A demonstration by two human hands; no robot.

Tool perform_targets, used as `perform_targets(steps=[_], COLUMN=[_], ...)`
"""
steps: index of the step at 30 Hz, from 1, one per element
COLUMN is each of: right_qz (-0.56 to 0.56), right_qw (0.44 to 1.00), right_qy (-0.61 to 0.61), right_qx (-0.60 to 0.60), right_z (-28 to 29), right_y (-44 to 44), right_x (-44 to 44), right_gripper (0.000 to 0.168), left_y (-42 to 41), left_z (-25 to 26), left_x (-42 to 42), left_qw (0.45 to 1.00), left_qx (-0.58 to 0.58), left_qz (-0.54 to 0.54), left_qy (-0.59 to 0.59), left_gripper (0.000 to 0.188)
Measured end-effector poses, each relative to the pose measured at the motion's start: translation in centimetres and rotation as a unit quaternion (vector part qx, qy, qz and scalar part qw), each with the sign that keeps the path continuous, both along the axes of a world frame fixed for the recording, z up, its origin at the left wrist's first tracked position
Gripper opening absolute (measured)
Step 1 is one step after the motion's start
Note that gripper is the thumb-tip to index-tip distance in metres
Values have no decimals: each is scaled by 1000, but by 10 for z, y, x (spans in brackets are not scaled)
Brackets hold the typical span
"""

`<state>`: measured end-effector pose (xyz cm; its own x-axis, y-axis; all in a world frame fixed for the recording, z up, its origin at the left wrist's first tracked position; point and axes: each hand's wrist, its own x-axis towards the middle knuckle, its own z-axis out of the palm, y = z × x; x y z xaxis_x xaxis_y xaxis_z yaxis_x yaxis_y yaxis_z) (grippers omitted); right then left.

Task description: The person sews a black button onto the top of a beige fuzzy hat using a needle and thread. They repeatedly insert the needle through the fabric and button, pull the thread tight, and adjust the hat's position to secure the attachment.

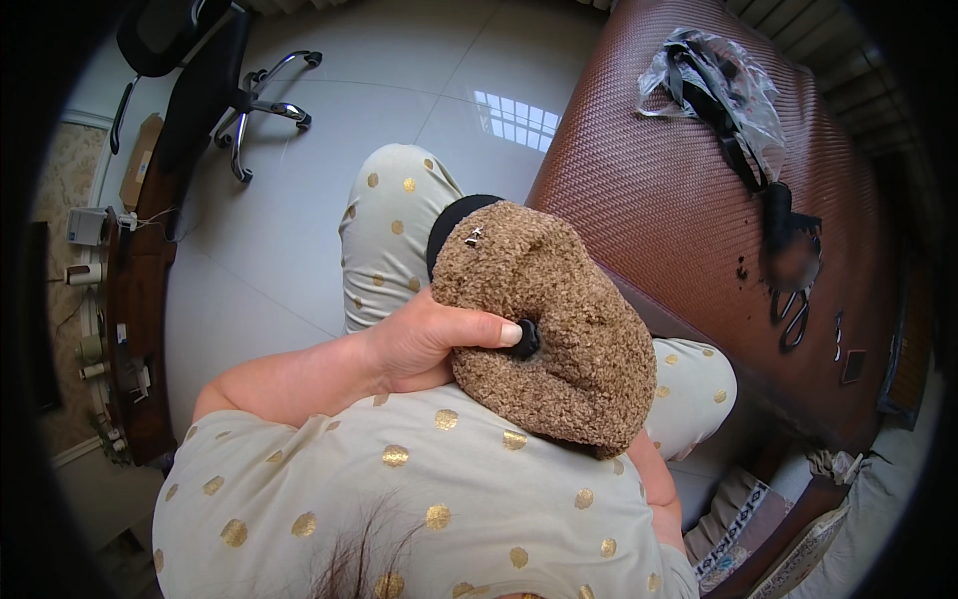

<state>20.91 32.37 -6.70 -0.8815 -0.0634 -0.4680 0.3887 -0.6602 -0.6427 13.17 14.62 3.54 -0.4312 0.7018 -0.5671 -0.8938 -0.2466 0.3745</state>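
Observation:
A brown fleecy cap [569, 299] with a black brim [456, 224] lies over my lap. My left hand [426, 337] is shut on the cap's left side, its thumb pressing beside a black round button-like piece [528, 338] in the middle of the fabric. A small metal ornament [473, 236] sits near the brim. The cap hides my right hand; only the right forearm shows below its lower right edge.
To my right stands a table with a brown woven-textured cover [599, 150]. On it lie a clear plastic bag [748, 82] with black straps, scissors [793, 318] with black handles, black scraps [741, 268] and a slim small tool [837, 337]. A swivel chair [243, 101] stands front left.

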Motion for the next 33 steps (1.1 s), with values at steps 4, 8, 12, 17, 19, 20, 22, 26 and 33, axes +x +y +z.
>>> perform_targets(steps=[4,8,12,17,19,20,22,26,33], right_qz=[0,2,2,3,3,3,3,1,1], right_qw=[1000,1000,1000,1000,1000,1000,1000,1000,1000], right_qy=[-2,-2,-2,-3,-3,-3,-3,-3,-4], right_qx=[2,1,1,0,-1,0,-2,-4,-25], right_z=[0,0,0,0,0,0,1,1,2], right_y=[0,1,2,3,3,4,5,8,17], right_x=[1,2,3,3,3,3,4,7,12], right_gripper=[38,38,38,38,38,38,38,38,37], left_y=[0,0,0,-1,0,1,0,1,-4], left_z=[0,1,1,-4,-4,-3,-2,-3,0], left_x=[0,0,0,3,3,2,3,3,4], left_qw=[1000,1000,1000,1000,1000,1000,1000,1000,1000], left_qx=[0,7,-2,-6,-5,-2,1,-1,16], left_qz=[-3,-2,-16,-23,-24,-23,-21,-24,10], left_qy=[-8,-11,-17,-5,4,5,3,-4,13], left_gripper=[54,54,60,59,59,59,58,58,51])
